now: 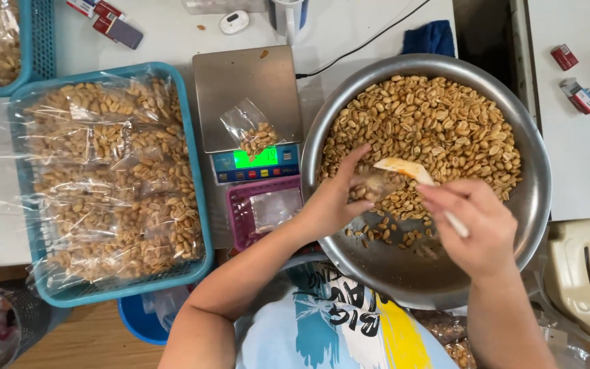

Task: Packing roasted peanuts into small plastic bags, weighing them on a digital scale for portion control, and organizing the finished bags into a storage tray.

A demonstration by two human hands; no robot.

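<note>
A large steel bowl (534, 198) holds a heap of peanuts (431, 130). My left hand (332, 201) holds a small clear plastic bag (371, 184) open over the bowl's near side. My right hand (476, 229) grips a white scoop (404, 169) whose tip rests at the bag's mouth. A small clear bag with a few peanuts (254, 133) lies on a digital scale (247, 96) to the left of the bowl.
A blue basket (196, 178) at left is packed with several filled peanut bags. A small pink basket (240, 212) with empty bags sits below the scale. A blue cloth (431, 37), a black cable and small boxes (571, 75) lie on the white table.
</note>
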